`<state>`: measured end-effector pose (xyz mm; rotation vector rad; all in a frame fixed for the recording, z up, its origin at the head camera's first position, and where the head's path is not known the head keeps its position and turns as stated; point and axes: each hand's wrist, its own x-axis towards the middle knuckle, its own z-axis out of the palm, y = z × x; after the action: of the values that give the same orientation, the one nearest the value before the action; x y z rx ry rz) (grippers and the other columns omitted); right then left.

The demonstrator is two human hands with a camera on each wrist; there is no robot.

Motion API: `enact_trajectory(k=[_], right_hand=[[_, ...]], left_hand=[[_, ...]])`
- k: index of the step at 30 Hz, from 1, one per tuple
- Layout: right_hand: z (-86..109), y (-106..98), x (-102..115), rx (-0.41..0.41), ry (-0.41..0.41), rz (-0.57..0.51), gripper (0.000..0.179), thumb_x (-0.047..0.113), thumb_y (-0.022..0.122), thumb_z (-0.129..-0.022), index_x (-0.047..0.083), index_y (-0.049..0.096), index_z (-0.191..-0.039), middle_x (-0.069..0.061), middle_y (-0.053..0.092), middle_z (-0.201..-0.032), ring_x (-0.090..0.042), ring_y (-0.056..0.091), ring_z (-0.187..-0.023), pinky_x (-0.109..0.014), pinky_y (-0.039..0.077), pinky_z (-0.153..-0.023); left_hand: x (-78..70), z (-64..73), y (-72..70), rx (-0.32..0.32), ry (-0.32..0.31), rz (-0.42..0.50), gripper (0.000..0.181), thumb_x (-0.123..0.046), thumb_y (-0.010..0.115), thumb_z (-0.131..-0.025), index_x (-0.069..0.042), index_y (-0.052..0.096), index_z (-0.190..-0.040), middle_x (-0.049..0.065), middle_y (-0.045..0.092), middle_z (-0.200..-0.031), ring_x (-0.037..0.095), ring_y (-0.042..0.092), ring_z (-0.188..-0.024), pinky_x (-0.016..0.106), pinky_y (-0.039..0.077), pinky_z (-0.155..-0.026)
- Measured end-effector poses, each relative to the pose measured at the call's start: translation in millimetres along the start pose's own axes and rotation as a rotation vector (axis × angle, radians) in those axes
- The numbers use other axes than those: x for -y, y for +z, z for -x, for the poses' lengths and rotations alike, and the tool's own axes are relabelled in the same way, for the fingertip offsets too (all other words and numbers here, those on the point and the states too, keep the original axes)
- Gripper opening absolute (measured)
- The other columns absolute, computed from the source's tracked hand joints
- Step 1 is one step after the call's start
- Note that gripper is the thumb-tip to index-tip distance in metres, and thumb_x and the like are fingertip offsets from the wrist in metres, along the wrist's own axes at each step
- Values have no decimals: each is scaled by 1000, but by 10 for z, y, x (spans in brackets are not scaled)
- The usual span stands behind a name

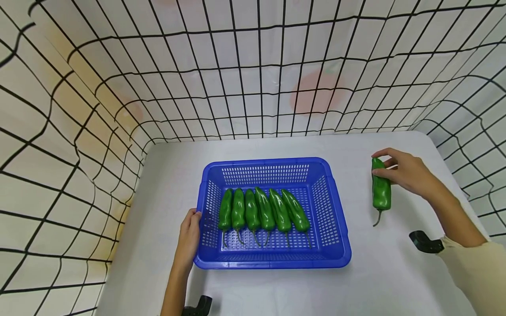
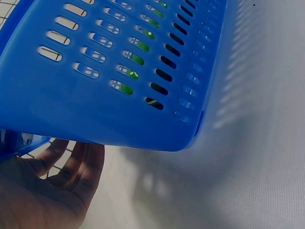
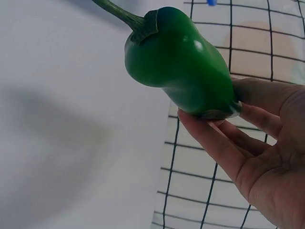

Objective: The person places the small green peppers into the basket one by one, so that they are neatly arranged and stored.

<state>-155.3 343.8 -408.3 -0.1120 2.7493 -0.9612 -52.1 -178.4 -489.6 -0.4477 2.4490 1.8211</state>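
Observation:
A blue plastic basket (image 1: 272,264) with slotted sides stands on the white table. Inside it, several glossy green peppers (image 1: 252,210) lie side by side in a row, stems toward the near side. At the basket's left edge my left hand (image 1: 190,235) grips the rim; the left wrist view shows its fingers (image 2: 88,174) curled up under that rim. To the right of the basket, my right hand (image 1: 407,172) pinches another green pepper (image 1: 381,193) near its upper end, between thumb and fingers. This pepper's stem (image 3: 119,13) points toward the near side, away from the hand.
Black wire mesh (image 1: 261,92) rises along the back, left and right of the white table (image 1: 170,184). Pale sheeting with faint printed fruit hangs behind the mesh. A black device (image 1: 426,242) is worn at the right wrist, another (image 1: 199,306) at the left.

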Motion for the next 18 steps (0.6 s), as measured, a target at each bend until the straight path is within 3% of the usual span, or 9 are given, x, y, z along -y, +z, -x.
enact_trajectory(k=[18], right_hand=[[-168, 163, 658, 35, -97, -68, 48, 17, 66, -96, -1, 49, -137, -33, 56, -118, -43, 65, -97, -43, 58, -73]], left_hand=[[-5, 0, -2, -8, 2, 0, 39, -31, 30, -107, -2, 52, -122, 21, 58, -109, 31, 60, -88, 36, 52, -72]])
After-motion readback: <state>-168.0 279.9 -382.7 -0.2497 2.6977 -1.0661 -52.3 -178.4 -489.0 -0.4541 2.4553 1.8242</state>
